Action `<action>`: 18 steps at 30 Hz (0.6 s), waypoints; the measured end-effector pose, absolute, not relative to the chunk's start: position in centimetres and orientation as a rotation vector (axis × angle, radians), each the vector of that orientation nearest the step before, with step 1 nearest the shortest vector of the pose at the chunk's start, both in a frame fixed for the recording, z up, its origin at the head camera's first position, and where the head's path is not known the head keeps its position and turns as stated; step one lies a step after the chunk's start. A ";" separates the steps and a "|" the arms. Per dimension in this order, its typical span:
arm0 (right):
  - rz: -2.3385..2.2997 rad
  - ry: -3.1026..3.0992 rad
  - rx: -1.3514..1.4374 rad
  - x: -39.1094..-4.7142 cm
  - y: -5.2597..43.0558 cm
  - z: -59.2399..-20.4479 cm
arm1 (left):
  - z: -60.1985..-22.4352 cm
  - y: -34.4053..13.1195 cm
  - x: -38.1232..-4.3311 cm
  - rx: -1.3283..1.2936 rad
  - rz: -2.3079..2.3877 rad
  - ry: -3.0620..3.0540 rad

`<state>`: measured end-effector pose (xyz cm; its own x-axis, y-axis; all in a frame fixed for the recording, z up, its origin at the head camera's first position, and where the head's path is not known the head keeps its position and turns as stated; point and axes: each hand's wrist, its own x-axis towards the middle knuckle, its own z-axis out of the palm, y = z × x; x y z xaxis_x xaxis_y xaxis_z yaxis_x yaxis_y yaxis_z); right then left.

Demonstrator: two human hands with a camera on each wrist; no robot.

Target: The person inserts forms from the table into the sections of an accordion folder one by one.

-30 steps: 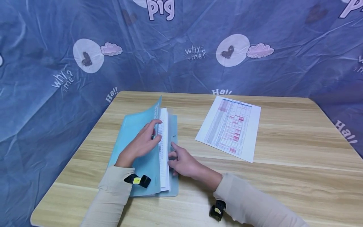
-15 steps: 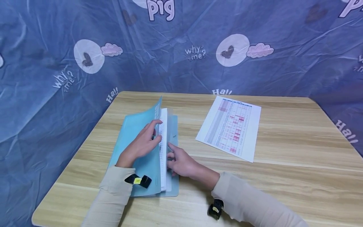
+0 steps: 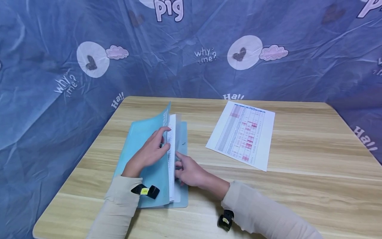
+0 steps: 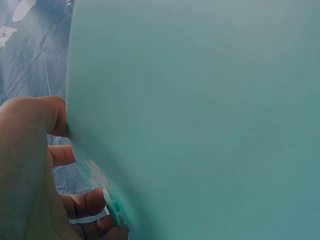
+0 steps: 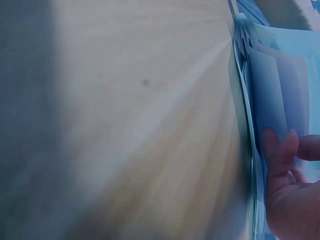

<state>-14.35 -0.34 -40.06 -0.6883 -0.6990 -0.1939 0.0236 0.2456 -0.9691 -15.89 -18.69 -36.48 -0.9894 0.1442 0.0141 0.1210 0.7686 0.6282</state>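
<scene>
On the left part of the wooden table [image 3: 313, 166], I have the blue folder [image 3: 135, 142] lying with its cover raised part-way. My left hand [image 3: 147, 151] grips the free edge of that cover, fingers bent round it beside a small green tab [image 4: 114, 207]. My right hand [image 3: 192, 171] reaches into the folder, fingers parted and loosely bent, touching the papers [image 3: 171, 179]; whether it pinches any, I can't tell. Well apart to the right, a printed sheet [image 3: 243, 136] lies flat.
</scene>
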 end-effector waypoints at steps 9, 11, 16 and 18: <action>-1.489 1.917 -0.567 -14.4 0.4 -39.9 | -36.5 -18.8 -15.8 0.219 1.029 2.909; -1.491 1.925 -0.547 -14.4 0.6 -39.8 | -36.5 -18.7 -15.8 0.218 1.031 2.911; -1.495 1.942 -0.491 -14.5 1.2 -39.9 | -36.4 -18.7 -15.8 0.208 1.028 2.912; -1.506 1.935 -0.476 -14.5 1.4 -39.9 | -36.4 -18.7 -15.8 0.208 1.025 2.913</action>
<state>-14.51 1.36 -39.89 -0.7345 -0.6274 -0.2585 0.0963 0.2807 -0.9550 -15.80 -18.68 -36.40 -0.9899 0.1414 0.0009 0.1109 0.7720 0.6259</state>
